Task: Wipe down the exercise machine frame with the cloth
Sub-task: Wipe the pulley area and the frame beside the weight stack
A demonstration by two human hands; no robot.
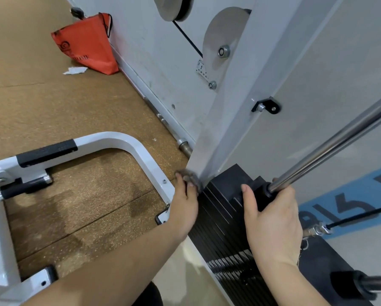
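A person's left hand [186, 202] bunches a small grey cloth [191, 176] against the foot of the white frame upright [227, 120] of a cable machine, fingers curled round the wad and pressing it where the post meets the cork-patterned floor [52, 96]. The right hand [272, 217] is clamped over the top block of the black weight stack [218, 219], thumb on the near face and fingers wrapped behind, just beside the base of a chrome guide rod [330, 142]. The cloth looks soft, fuzzy and light, likely to crumple to any shape. It probably handles best gathered in the palm as it is here, with a pad of fabric turned to the metal. The upright is stiff painted steel, smooth and faintly glossy with squared edges, fixed in place and likely to take firm pressure; dull smudges show low on its face. The rod is polished and round, probably slick to the touch. The stacked plates are matte, with thin gaps between them where fingers or fabric could catch. Nearby, a curved white base tube [130, 143] with a black textured tread sweeps across the floor, brushed metal pulleys [226, 36] carry a black cable, and a red bag [85, 43] sits at the back, well apart from the work.
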